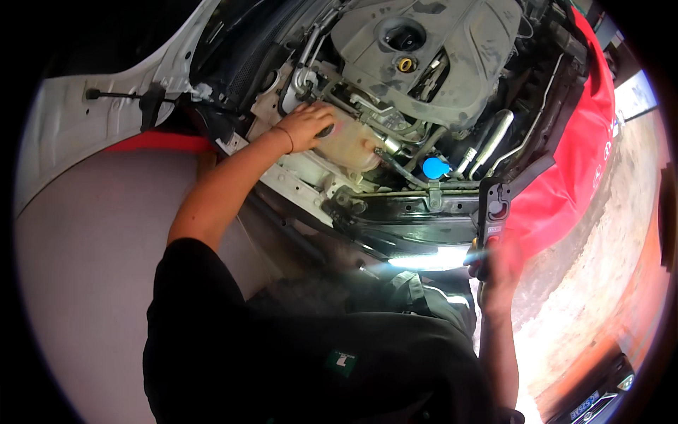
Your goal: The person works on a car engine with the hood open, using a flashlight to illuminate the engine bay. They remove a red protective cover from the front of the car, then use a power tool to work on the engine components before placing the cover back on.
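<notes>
**Left hand (308, 126) over a cloudy tank (347, 148)**

The tank lies at 4 o'clock from this nearer hand, and at 7 from the engine cover (452, 79); its long axis runs 10 to 4; the hand curls over a dark cap (326, 131), pinching or not I cannot tell; the right hand (504, 267), blurred, wraps a black tool (492, 201); the tank looks yellowish, translucent.

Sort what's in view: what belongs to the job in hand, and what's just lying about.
Likely in the job:
- pale plastic tank, with the left hand on it
- black tool, apparently held in the blurred right hand

Seemingly just there, in neither hand:
- red cover, draped
- blue cap
- grey engine cover
</notes>
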Demonstrator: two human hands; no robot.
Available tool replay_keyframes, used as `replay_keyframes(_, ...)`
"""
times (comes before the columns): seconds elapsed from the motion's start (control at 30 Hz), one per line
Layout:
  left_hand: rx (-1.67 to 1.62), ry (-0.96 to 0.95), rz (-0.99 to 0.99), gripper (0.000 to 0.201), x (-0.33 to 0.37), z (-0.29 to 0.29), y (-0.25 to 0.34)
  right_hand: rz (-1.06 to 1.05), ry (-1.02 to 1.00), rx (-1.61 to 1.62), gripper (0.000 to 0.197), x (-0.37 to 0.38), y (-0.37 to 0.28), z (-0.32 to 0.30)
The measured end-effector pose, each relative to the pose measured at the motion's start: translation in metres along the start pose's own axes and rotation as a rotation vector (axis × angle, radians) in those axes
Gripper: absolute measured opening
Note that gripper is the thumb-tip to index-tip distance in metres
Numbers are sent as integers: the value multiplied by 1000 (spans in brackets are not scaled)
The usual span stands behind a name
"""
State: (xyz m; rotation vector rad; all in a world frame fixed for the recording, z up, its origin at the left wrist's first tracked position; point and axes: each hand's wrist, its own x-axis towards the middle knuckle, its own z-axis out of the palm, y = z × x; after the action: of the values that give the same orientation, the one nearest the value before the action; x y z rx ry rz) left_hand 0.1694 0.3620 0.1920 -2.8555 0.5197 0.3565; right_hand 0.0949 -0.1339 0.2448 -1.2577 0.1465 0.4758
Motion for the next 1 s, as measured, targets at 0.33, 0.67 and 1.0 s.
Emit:
replay_keyframes(0.33,171,-84,228,65,-6,-3,-5,-45,38,-28,23,2,-5,-1)
replay_keyframes(0.67,46,-109,27,70,4,-3,1,-12,70,-12,25,-1,3,-7)
replay_keyframes(1.0,237,-83,295,65,-3,19,-21,-9,46,-7,23,1,10,-11)
